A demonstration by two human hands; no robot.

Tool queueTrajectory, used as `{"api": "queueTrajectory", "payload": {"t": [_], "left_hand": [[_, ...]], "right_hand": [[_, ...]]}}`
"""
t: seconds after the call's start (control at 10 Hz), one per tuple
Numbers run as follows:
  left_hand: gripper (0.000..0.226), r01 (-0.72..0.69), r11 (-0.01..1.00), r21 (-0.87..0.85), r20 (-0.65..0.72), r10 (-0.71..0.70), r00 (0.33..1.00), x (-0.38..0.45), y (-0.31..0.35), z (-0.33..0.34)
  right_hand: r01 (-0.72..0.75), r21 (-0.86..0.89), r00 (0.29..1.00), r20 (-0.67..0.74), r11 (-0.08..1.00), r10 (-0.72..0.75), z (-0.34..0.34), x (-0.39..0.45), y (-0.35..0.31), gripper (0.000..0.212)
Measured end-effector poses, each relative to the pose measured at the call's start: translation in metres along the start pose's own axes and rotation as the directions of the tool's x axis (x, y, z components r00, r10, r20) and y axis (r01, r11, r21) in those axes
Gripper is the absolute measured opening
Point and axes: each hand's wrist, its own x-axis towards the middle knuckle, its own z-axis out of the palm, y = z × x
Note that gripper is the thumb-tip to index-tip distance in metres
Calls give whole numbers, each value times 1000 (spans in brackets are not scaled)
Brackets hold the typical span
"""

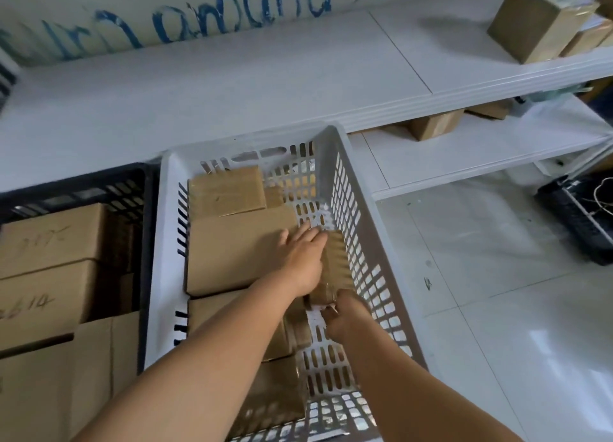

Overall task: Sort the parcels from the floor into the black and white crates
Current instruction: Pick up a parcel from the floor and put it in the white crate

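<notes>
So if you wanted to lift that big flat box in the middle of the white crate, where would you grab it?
Probably from above, by its two long edges. The big flat box lies flat in the white crate with its broad top face up; its left side sits against the crate wall, and the left hand rests along its right edge, beside the narrow parcel.

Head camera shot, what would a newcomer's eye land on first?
Both hands, left hand and right hand, are on a small brown parcel by the right wall of the white crate, centre frame. Left of it stands the black crate, full of cardboard boxes.
</notes>
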Motion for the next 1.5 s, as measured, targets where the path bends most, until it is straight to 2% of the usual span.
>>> {"api": "queueTrajectory", "payload": {"t": [0.1,0.2,0.3,0.4,0.5,0.7,0.9,1.0,1.1,1.3,1.5], "left_hand": [[59,31,993,-112,-51,-37,998,-1,-7,-5],[58,53,971,-231,-71,-71,995,-3,-13,-8],[57,63,951,-304,-102,-98,990,-6,-16,-11],[57,75,958,-276,-125,-113,986,-17,-19,-13],[56,78,960,-270,-137,-118,983,-30,-18,-19],[56,80,944,-320,-175,-142,974,-56,-10,-30],[54,84,869,-487,-178,-192,965,-97,8,-43],[51,40,817,-576,-213,-197,957,-118,24,-45],[46,-54,781,-622,-267,-147,952,-139,47,-37],[43,-161,663,-731,-224,-10,975,-172,107,-17],[43,-219,712,-668,-153,156,976,-201,171,16]], "right_hand": [[-6,-37,1000,-3,999,6,8,22,-7,37],[-31,-84,997,-75,996,25,14,29,-10,19],[-58,19,997,-41,998,59,19,26,-8,19],[-25,82,999,34,996,22,24,21,-9,23],[3,51,992,123,999,-9,27,19,-20,18],[34,88,989,140,996,-47,21,-1,-22,21],[113,169,964,221,979,-150,-5,-50,-7,20],[208,191,938,241,959,-251,-21,-79,3,35],[326,215,921,150,921,-361,-43,-116,12,32],[501,274,863,-84,821,-499,-111,-165,24,31],[529,358,847,-275,769,-455,-196,-185,47,31]]}}
